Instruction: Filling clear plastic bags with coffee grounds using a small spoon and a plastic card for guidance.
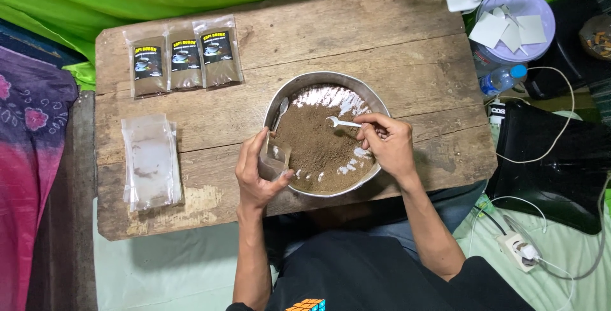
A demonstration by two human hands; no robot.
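Table: worn rectangular wooden board [382,37], grain rough and cracked; bears everything below.
Basin: round shiny metal basin [278,99] at centre, fine brown powder [318,152] inside; a metal spoon [279,114] leans at its 10 o'clock wall.
Stack: empty clear plastic pouches [151,161] at 9 o'clock; three filled labelled pouches [184,56] at 10 o'clock.
Left hand [254,174]: clasps small clear pouch [273,157] over the rim at 8 o'clock.
Right hand [389,142]: pinches small white plastic scoop [340,122].
Risk: soft pouch mouth may sag; powder could spill onto the board.
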